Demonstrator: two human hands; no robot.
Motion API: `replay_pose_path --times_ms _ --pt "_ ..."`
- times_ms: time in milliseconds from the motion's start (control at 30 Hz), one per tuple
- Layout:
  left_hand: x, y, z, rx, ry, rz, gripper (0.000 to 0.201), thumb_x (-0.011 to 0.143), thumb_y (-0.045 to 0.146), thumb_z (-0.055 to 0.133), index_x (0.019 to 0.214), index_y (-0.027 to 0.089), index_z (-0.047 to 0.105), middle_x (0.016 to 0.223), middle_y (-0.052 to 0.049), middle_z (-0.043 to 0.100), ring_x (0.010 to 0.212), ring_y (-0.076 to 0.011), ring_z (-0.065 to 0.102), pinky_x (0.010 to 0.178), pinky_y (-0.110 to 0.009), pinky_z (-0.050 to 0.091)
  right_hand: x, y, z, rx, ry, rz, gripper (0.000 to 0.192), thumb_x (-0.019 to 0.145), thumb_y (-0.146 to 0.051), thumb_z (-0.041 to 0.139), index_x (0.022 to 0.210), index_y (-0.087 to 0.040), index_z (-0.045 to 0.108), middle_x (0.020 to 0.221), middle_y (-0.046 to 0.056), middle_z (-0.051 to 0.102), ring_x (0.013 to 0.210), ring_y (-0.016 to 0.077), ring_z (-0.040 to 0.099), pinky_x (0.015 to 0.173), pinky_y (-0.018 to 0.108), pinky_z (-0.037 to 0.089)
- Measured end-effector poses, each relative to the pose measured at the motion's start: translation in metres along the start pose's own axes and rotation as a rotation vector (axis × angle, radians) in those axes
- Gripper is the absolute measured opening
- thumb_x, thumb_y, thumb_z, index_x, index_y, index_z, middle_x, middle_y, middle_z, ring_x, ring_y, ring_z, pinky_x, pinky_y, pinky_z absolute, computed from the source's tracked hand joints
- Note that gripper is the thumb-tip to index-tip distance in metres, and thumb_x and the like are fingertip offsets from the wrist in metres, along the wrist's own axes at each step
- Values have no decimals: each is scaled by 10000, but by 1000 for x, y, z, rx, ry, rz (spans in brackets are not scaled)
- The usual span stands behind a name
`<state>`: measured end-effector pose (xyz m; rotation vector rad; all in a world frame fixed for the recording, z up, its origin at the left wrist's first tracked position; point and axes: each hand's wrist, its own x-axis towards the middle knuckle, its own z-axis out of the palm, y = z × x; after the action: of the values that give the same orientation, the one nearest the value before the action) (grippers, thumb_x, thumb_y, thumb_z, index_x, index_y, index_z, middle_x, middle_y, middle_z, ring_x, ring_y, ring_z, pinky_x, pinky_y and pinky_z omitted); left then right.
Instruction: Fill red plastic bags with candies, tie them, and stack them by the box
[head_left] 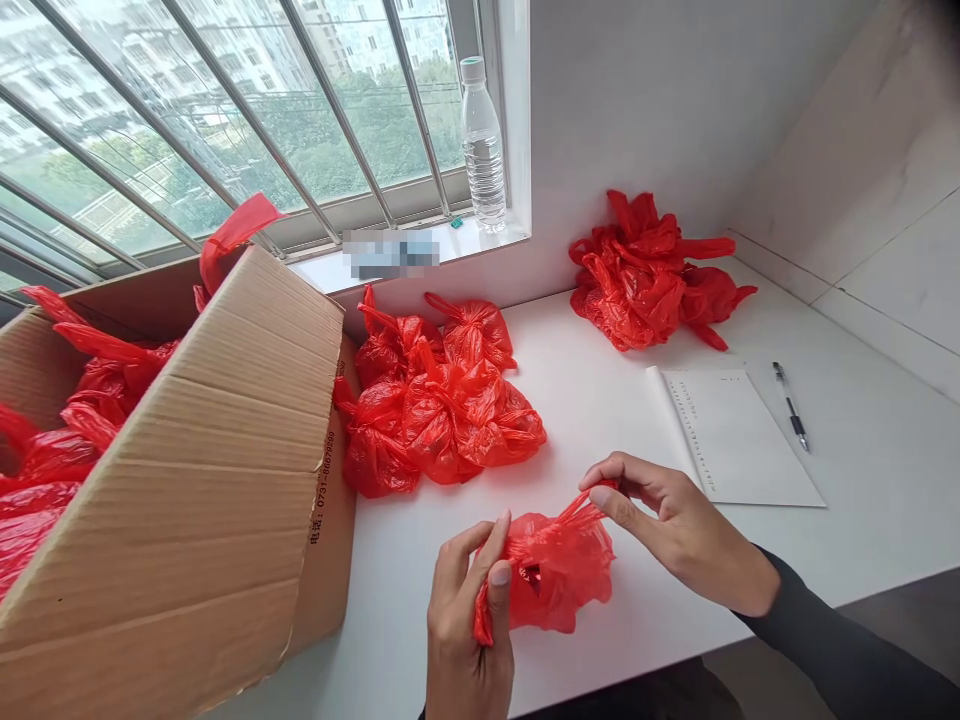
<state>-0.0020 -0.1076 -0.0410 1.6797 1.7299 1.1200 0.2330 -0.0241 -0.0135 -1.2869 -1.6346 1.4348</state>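
A thin red plastic bag point(566, 575) is stretched between my two hands near the table's front edge. My left hand point(472, 605) is closed around one gathered end of it, a twisted tip poking out below the fingers. On the other side, my right hand point(664, 510) pinches a bunched strand of the same bag between thumb and fingers. Something small and dark red shows through the bag; its kind cannot be made out. Just beyond my hands lies a cluster of several knotted red bags point(450, 410), their contents hidden.
At left stands a cardboard box point(217, 450) with its flap up, holding more red bags point(97, 410). Another red pile point(645, 275) sits against the wall. A notepad point(750, 435) and a pen point(791, 405) lie to the right. A water bottle point(484, 150) stands on the sill.
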Motion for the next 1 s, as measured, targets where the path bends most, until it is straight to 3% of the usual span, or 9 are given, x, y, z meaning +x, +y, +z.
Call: replay_pose_path --times_ms 100,200,267,367,433,500,667,867,1000 --pt "-10 -26 -8 27 57 -178 367 1011 401 514 1290 269 711 1210 -89 653 1122 -246 621 944 -363 491 -4 21 -11 -54 27 72 295 1015 -506 522 976 -239 641 886 0 617 836 178 550 795 325 449" --pt "-19 -42 -16 19 152 -392 412 988 523 511 1101 246 794 831 -27 635 760 -196 606 746 -318 499 -9 39 -15 -61 -27 116 304 1011 -531 513 951 -251 616 902 0 595 863 182 552 828 330 447" --pt "-21 -43 -15 27 200 -455 455 1008 534 460 1100 231 787 733 -6 587 679 -181 567 708 -310 490 -10 48 -11 -61 -88 101 295 1011 -522 512 908 -254 583 986 8 592 943 188 568 906 345 447" --pt "-20 -34 -3 22 284 -424 496 1039 517 382 1351 237 648 1169 -77 664 1122 -229 621 976 -354 480 -7 54 6 -8 -157 77 263 992 -508 550 916 -258 521 1269 32 557 1177 216 563 1044 393 438" --pt "-19 -27 12 23 268 -347 493 1049 477 378 1483 283 513 1492 -81 507 1404 -242 452 1132 -394 390 -4 57 21 41 -181 50 249 994 -514 546 1096 -289 511 1456 52 477 1328 232 507 1111 430 431" --pt "-19 -25 29 63 169 -246 497 1059 411 383 1551 349 398 1610 -45 392 1499 -236 328 1198 -437 326 -2 62 39 26 -204 -13 392 1024 -502 495 1366 -331 412 1560 66 412 1427 223 433 1174 455 397" --pt "-24 -43 63 157 73 -212 562 1068 336 360 1608 410 224 1683 0 300 1558 -246 217 1239 -541 257 -14 93 86 -334 -294 -259 568 1078 -379 383 1607 -327 182 1660 49 329 1540 217 270 1251 494 308" --pt "-34 -78 73 218 63 -202 579 1055 310 368 1619 325 242 1674 -36 331 1563 -252 212 1268 -562 155 -28 125 121 -711 -101 -440 710 1050 -274 425 1652 -266 48 1664 104 301 1519 306 310 1159 544 445" --pt "-32 -82 72 198 44 -212 548 1047 333 390 1589 270 346 1656 -69 366 1552 -264 247 1268 -568 137 -28 130 128 -777 -25 -485 739 1026 -208 427 1652 -222 35 1651 142 311 1500 335 339 1122 565 479"
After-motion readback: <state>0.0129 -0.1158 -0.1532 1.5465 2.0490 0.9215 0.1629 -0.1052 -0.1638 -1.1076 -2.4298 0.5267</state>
